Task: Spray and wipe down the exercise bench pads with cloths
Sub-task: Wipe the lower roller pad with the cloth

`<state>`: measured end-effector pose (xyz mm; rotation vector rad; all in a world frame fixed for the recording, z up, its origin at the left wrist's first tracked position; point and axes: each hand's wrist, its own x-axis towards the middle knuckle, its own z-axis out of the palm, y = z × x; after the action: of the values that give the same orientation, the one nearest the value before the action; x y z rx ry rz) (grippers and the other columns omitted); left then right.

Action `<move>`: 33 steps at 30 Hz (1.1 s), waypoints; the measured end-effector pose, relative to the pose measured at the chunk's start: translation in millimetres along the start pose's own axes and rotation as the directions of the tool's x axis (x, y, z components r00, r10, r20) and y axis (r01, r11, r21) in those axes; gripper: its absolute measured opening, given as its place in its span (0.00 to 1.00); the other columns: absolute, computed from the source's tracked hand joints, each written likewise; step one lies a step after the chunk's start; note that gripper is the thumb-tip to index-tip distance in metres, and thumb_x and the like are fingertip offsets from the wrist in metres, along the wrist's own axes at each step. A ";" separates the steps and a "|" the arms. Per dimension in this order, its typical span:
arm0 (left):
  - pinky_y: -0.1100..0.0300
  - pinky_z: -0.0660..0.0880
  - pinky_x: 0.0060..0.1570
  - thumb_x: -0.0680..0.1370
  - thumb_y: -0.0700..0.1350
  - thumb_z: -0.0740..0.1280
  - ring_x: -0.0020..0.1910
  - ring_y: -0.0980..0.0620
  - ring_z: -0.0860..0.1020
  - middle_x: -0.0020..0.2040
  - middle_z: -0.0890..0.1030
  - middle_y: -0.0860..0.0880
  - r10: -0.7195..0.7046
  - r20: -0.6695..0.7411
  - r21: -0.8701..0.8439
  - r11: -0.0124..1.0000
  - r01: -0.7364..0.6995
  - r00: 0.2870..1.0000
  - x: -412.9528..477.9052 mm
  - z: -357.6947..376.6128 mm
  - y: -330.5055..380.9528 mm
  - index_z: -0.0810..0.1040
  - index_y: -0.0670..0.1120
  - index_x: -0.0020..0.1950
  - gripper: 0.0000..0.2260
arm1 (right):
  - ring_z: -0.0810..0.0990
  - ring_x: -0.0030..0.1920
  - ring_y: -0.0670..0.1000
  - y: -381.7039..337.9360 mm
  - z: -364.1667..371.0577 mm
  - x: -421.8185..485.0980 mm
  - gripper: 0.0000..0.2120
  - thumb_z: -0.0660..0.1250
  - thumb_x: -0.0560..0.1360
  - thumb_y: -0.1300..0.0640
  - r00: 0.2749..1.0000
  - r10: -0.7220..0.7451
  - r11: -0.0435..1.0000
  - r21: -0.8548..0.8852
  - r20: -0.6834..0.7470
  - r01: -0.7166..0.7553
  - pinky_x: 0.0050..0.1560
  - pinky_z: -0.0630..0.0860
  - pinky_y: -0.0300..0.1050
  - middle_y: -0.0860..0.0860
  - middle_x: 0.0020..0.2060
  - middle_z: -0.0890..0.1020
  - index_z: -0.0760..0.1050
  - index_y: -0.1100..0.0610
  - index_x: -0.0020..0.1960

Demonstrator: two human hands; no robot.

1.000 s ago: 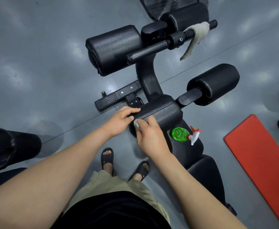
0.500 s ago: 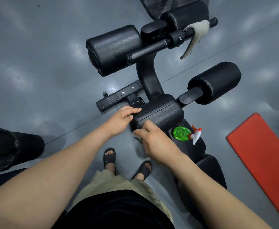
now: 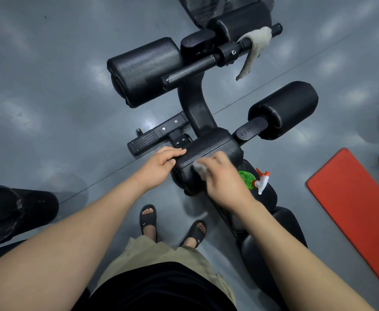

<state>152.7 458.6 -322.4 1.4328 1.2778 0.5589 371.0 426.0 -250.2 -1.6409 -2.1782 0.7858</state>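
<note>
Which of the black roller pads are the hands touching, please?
The nearest roller pad: left hand holds its end, right hand presses a cloth on it; the farther pads stand untouched.

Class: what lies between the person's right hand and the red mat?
In the head view, the green spray bottle, lying on the bench seat beside the right hand; then grey floor up to the red mat.
</note>
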 end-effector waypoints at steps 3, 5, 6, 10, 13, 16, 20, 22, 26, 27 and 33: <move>0.68 0.61 0.72 0.82 0.30 0.60 0.63 0.75 0.68 0.63 0.74 0.56 0.031 -0.020 0.016 0.999 -0.030 0.999 -2.3 2.0 0.5 0.79 0.46 0.68 0.19 | 0.71 0.47 0.41 31.7 -22.4 14.4 0.12 0.62 0.81 0.61 0.946 0.253 0.967 0.056 -0.202 -0.247 0.49 0.69 0.31 0.52 0.50 0.75 0.79 0.52 0.61; 0.65 0.62 0.73 0.82 0.30 0.61 0.65 0.72 0.69 0.63 0.75 0.55 0.063 -0.037 0.039 0.997 -0.062 0.997 -3.5 4.1 0.8 0.79 0.46 0.68 0.19 | 0.72 0.47 0.44 47.8 -28.2 23.0 0.11 0.62 0.81 0.61 0.905 0.332 0.943 0.079 -0.267 -0.323 0.49 0.69 0.33 0.54 0.49 0.74 0.80 0.53 0.60; 0.62 0.62 0.74 0.81 0.30 0.61 0.66 0.67 0.70 0.63 0.76 0.55 0.077 -0.045 0.051 0.996 -0.074 0.996 -3.9 5.1 0.7 0.80 0.46 0.68 0.19 | 0.72 0.46 0.47 51.7 -28.3 26.1 0.11 0.62 0.81 0.61 0.890 0.354 0.935 0.083 -0.287 -0.344 0.50 0.71 0.38 0.55 0.49 0.74 0.80 0.55 0.60; 0.53 0.63 0.75 0.81 0.30 0.62 0.70 0.51 0.71 0.64 0.76 0.53 0.090 -0.066 0.064 0.994 -0.085 0.994 -4.7 7.8 -0.6 0.80 0.47 0.67 0.20 | 0.74 0.46 0.51 43.3 -19.0 28.8 0.11 0.63 0.81 0.63 0.880 0.382 0.924 0.091 -0.283 -0.372 0.52 0.72 0.41 0.55 0.50 0.71 0.80 0.57 0.59; 0.51 0.63 0.76 0.81 0.30 0.61 0.70 0.51 0.71 0.64 0.76 0.53 0.087 -0.066 0.054 0.995 -0.083 0.994 -5.5 8.2 -0.2 0.80 0.47 0.67 0.20 | 0.73 0.45 0.53 30.4 -7.9 20.5 0.11 0.63 0.80 0.65 0.918 0.314 0.949 0.064 -0.243 -0.308 0.48 0.69 0.40 0.56 0.49 0.70 0.80 0.59 0.58; 0.48 0.62 0.76 0.81 0.31 0.61 0.70 0.51 0.71 0.63 0.76 0.55 0.079 -0.070 0.060 0.995 -0.075 0.994 -4.5 8.4 0.5 0.80 0.49 0.67 0.20 | 0.73 0.46 0.52 21.2 -4.4 10.1 0.14 0.63 0.78 0.66 0.955 0.247 0.969 0.041 -0.162 -0.244 0.49 0.67 0.38 0.55 0.49 0.71 0.80 0.58 0.62; 0.44 0.59 0.77 0.82 0.32 0.61 0.68 0.67 0.68 0.62 0.74 0.62 0.093 -0.066 0.080 0.993 -0.088 0.993 -5.1 8.8 1.2 0.80 0.48 0.68 0.19 | 0.71 0.47 0.46 35.8 -24.4 17.0 0.13 0.63 0.80 0.63 0.948 0.274 0.961 0.074 -0.160 -0.265 0.48 0.64 0.28 0.54 0.50 0.73 0.80 0.55 0.61; 0.45 0.59 0.77 0.82 0.32 0.62 0.67 0.68 0.67 0.62 0.73 0.64 0.098 -0.070 0.087 0.992 -0.092 0.993 -5.4 10.0 1.1 0.80 0.49 0.68 0.19 | 0.68 0.45 0.43 50.6 -37.3 29.5 0.11 0.63 0.81 0.62 0.917 0.310 0.951 0.078 -0.252 -0.300 0.48 0.65 0.26 0.56 0.50 0.75 0.80 0.56 0.59; 0.51 0.61 0.75 0.82 0.36 0.61 0.69 0.48 0.70 0.63 0.73 0.64 0.109 -0.068 0.118 0.988 -0.101 0.992 -8.0 11.9 -0.9 0.79 0.52 0.68 0.19 | 0.69 0.41 0.51 58.1 -32.2 42.8 0.08 0.63 0.82 0.62 0.916 0.320 0.944 -0.002 -0.243 -0.330 0.45 0.68 0.42 0.58 0.49 0.73 0.80 0.61 0.56; 0.53 0.61 0.75 0.81 0.37 0.60 0.69 0.47 0.70 0.63 0.73 0.63 0.116 -0.071 0.124 0.987 -0.107 0.991 -8.6 12.2 -2.1 0.79 0.53 0.68 0.19 | 0.70 0.39 0.54 56.3 -28.1 42.1 0.08 0.63 0.82 0.62 0.919 0.307 0.947 -0.016 -0.247 -0.321 0.45 0.69 0.45 0.58 0.48 0.72 0.79 0.61 0.56; 0.63 0.58 0.72 0.81 0.36 0.60 0.68 0.51 0.69 0.64 0.74 0.59 0.113 -0.072 0.148 0.984 -0.102 0.991 -9.7 15.0 0.0 0.79 0.50 0.69 0.19 | 0.76 0.43 0.59 35.1 -8.5 30.7 0.10 0.64 0.78 0.66 0.958 0.231 0.969 -0.050 -0.173 -0.243 0.48 0.76 0.49 0.56 0.49 0.71 0.80 0.61 0.57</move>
<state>162.6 443.9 -324.1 1.6206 1.3320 0.6125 393.9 464.1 -266.6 -1.9547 -1.9400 0.6120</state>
